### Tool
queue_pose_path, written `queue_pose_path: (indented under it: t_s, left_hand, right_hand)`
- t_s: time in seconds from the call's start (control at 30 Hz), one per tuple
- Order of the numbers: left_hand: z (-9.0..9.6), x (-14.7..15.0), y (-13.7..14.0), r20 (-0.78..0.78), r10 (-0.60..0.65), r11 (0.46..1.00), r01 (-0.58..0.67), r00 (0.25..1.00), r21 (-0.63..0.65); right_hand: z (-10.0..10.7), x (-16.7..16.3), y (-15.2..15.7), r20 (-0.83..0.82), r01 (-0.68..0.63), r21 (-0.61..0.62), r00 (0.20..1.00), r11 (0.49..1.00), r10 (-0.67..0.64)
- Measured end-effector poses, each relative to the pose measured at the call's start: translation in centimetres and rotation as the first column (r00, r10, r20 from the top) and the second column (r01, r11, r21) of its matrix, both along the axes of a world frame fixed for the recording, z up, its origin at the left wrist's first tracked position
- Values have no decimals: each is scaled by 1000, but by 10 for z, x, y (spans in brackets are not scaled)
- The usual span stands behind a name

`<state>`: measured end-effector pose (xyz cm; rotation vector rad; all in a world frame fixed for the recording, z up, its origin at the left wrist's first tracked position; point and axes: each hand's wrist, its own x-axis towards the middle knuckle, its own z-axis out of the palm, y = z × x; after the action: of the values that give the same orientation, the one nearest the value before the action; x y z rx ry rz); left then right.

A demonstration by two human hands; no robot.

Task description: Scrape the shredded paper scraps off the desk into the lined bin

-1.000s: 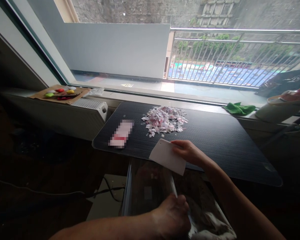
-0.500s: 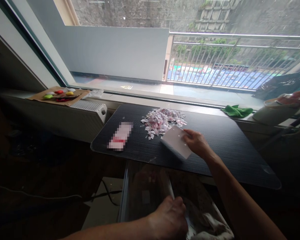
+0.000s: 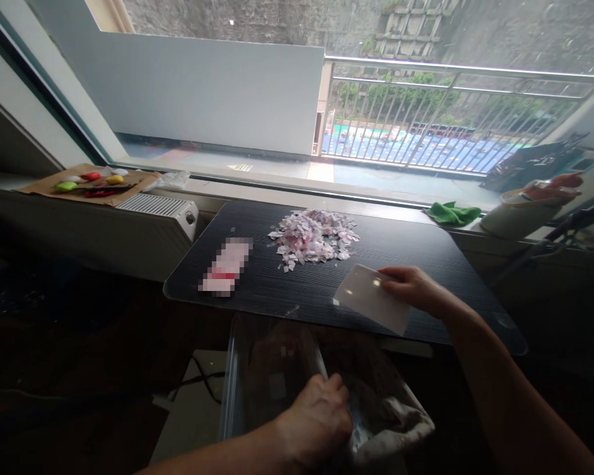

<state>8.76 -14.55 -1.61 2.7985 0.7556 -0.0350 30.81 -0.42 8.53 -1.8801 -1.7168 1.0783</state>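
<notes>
My right hand pinches a thin translucent white plastic scraper sheet by its upper right side. The sheet hangs tilted over the front of the dark tabletop, and a small paper scrap sits at its left corner. Behind it, apart from the sheet, lies a heap of cut paper bits, whitish and pink. Below the table's front edge, my left hand is closed around the light edge of a clear plastic box; the fingertips are hidden. A pale cloth bag sags to the right of that hand.
A blurred-out pink and red packet lies at the table's left. On the sill are a green cloth and a pale pot. Cardboard with colourful lumps rests by the radiator. Dark cables run lower left.
My right hand has drawn the scraper sheet away from the paper heap, to the right and toward the table's front edge. My left hand keeps its grip below. The whole view has shifted slightly.
</notes>
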Motion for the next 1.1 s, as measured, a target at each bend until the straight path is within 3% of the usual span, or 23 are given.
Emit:
queue_pose_path:
  t_s: [0.2, 0.47, 0.67, 0.87, 1.1]
  left_hand:
    - [1, -1, -5, -21, 7, 1000, -6, 1000, 30]
    - [2, -3, -2, -32, 4, 1000, -4, 999, -15]
    - [2, -1, -3, -71, 12, 999, -14, 997, -30]
    - [-1, -2, -3, -44, 10, 1000, -11, 999, -29]
    - [-8, -3, -7, -9, 18, 999, -18, 1000, 30]
  right_hand:
    - [-11, 3, 9, -111, 50, 2, 993, 999, -50]
    - [-7, 5, 5, -162, -87, -111, 984, 990, 69]
    - [6, 17, -6, -38, -218, -107, 976, 970, 215]
    - [6, 6, -5, 28, -162, 16, 986, 987, 161]
    - [13, 4, -5, 67, -247, -18, 966, 969, 248]
